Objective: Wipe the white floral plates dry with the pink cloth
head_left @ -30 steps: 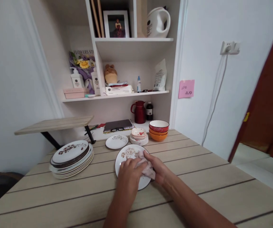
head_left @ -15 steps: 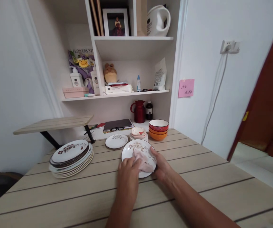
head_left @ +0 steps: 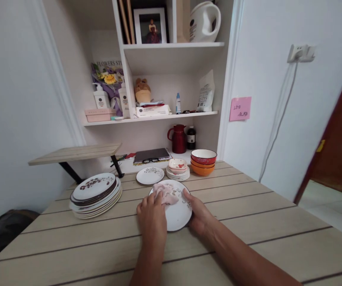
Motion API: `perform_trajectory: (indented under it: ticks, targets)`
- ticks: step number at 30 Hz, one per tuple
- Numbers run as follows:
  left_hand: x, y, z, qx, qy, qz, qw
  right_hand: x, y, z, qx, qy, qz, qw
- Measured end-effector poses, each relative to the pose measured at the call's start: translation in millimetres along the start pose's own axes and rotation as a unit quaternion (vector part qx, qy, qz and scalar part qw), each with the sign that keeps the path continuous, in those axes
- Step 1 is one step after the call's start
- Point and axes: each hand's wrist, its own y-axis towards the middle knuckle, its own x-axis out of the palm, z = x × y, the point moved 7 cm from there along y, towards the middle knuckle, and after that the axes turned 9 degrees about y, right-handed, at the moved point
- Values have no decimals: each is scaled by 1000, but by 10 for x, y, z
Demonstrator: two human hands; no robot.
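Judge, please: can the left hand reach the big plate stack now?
Probably yes: nothing stands between the left hand and the big plate stack, though the hand is on the pink cloth.

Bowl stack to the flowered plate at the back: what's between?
A stack of small white plates, topped by pinkish-white square dishes; shows in the head view.

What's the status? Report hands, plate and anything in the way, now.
Left hand on cloth, cloth against plate. Right hand holding plate's right rim. Plate face up, pattern partly covered. Dish stack just behind, not blocking hands.
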Motion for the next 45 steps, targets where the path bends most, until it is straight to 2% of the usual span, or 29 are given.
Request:
perform_trajectory:
  ticks: [2, 5, 9, 13, 16, 20, 22, 26, 30, 32, 35, 38, 40, 42, 45]
  targets:
    - [8, -19, 62, 17, 0, -7, 1000, -45, 11, -90, -23, 19, 17, 999]
    - [-1, -80, 266, 81, -28, -12, 996, -60, 25, -203, -40, 52, -3, 998]
    - [-18, -167, 505, 159, -78, -16, 984, -62, 32, -213, -18, 52, -25, 998]
    - [-5, -160, 541, 193, -107, -20, 975, 15, -1, -89, 17, 33, -56, 998]
    - [-4, -90, 409, 159, -100, -16, 982, 59, -38, 24, 40, -1, -54, 998]
    - [-34, -4, 81, 30, -44, 2, 999, 81, -52, 77, 39, -34, -50, 997]
    - [-42, 5, -16, -4, -15, 7, 1000, 64, -40, 51, 23, -31, -39, 998]
    - [5, -19, 26, 6, 1, -2, 1000, -3, -21, -36, -5, 1, 6, 1000]
    - [76, -83, 275, 84, -44, -25, 995, -15, -9, -137, -28, 50, -3, 998]
    - [113, -111, 381, 119, -80, -49, 988, -29, -6, -149, -23, 49, -3, 999]
    - [147, -116, 427, 132, -117, -74, 981, -4, -19, -88, 13, 18, -22, 999]
    - [130, -85, 344, 104, -123, -60, 985, 70, -45, 21, 54, -9, -62, 997]
    - [104, -63, 240, 65, -110, -38, 991, 83, -47, 61, 56, -27, -65, 996]
    - [73, -50, 126, 21, -83, -16, 996, 74, -35, 60, 41, -33, -54, 997]
    - [44, -42, 20, -16, -38, -7, 999, 2, -13, 10, 16, -27, 0, 999]
